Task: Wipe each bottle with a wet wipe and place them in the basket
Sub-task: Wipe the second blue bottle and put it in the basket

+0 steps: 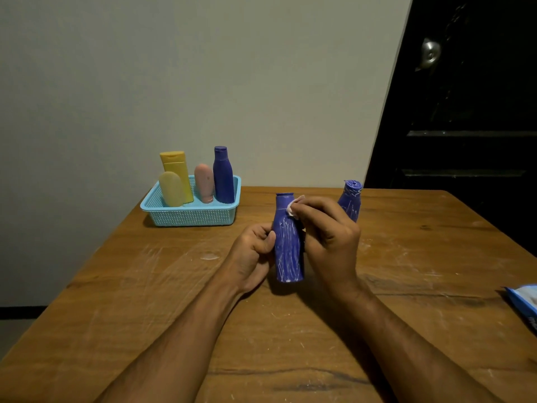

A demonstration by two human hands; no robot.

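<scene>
A blue bottle streaked with white marks is held upright just above the table's middle. My left hand grips its left side. My right hand pinches a white wet wipe against the bottle's shoulder. Behind my right hand stands a second blue bottle, also marked with white and partly hidden. The light blue basket sits at the back left and holds several bottles: a yellow bottle, a pale yellow one, a pink one and a clean blue one.
The wooden table has white smears on its surface. A blue wet wipe pack lies at the right edge, cut off by the frame. A grey wall is behind the table, a dark door at the right.
</scene>
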